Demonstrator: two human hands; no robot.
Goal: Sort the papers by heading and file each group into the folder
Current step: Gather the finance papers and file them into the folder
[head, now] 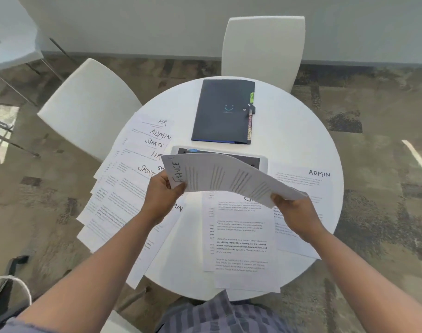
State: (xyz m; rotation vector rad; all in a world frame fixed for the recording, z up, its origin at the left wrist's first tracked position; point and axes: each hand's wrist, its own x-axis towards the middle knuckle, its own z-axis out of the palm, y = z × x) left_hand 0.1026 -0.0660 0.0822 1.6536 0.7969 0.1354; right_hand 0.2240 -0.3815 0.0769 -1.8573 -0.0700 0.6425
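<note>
Here the left hand (162, 193) pinches one short edge of a small sheaf of papers (231, 176), thumb on top beside the handwritten heading FINANCE; the right hand (293, 212) grips the opposite edge, fingers curled underneath; the sheaf sags and bows between them above the round white tabletop (301, 131); how many sheets it holds cannot be told, and its printed lines are too blurred to read. Behind the sheaf a flat white-rimmed device with a dark face (260, 162) is mostly hidden; what it is stays unclear. A fan of overlapping sheets (123, 188) lies on the left, hanging over the tabletop's rim; only their top corners show headings: HR, ADMIN, SPORTS, HR again, then partly covered words; the left wrist hides another heading, leaving just the letters MIN. In the middle lies a stack of printed pages (241, 236), its heading concealed by the raised sheaf; at the right a sheet headed ADMIN (308, 181) lies partly beneath the right forearm. At the far side rests the folder (223, 111), dark, matte, rectangular, closed, with a faint smile mark on its cover and coloured tabs along its right edge. Two smooth white chairs, one far (262, 46) and one left (85, 104), stand against the tabletop on mottled carpet.
</note>
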